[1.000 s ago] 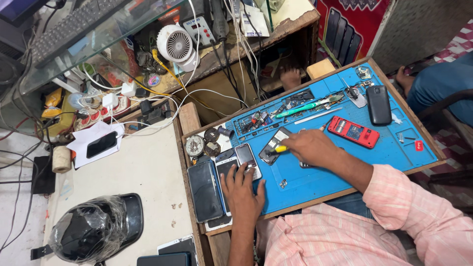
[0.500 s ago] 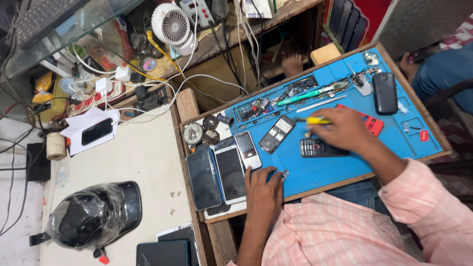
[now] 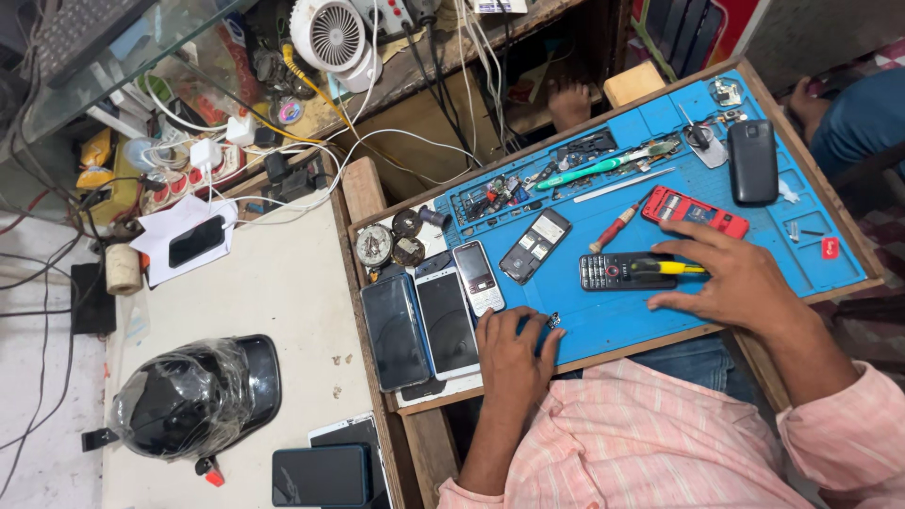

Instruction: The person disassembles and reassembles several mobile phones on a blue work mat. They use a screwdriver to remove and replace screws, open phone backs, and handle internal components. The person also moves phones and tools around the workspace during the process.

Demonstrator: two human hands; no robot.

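Observation:
My right hand (image 3: 731, 278) rests on the blue work mat (image 3: 603, 325) and grips a yellow-handled screwdriver (image 3: 665, 268) that lies across a black keypad phone (image 3: 617, 271). A red keypad phone (image 3: 695, 211) and a red-handled screwdriver (image 3: 615, 228) sit just above it. My left hand (image 3: 509, 353) lies flat on the mat's near edge, fingers apart, holding nothing, next to a small metal part (image 3: 553, 320). Just above that hand stand a silver keypad phone (image 3: 478, 276) and an opened phone back (image 3: 535, 245).
Two smartphones (image 3: 419, 325) lie left of the mat. A black phone (image 3: 752, 160), a green-handled tool (image 3: 603, 167) and small parts fill the mat's far side. On the white counter are a wrapped black helmet (image 3: 189, 401), a dark phone (image 3: 320, 474), a fan (image 3: 328, 35) and cables.
My right hand has carried the yellow screwdriver from the opened phone near the mat's middle to the black keypad phone on the right. My left hand has slid down to the mat's near edge.

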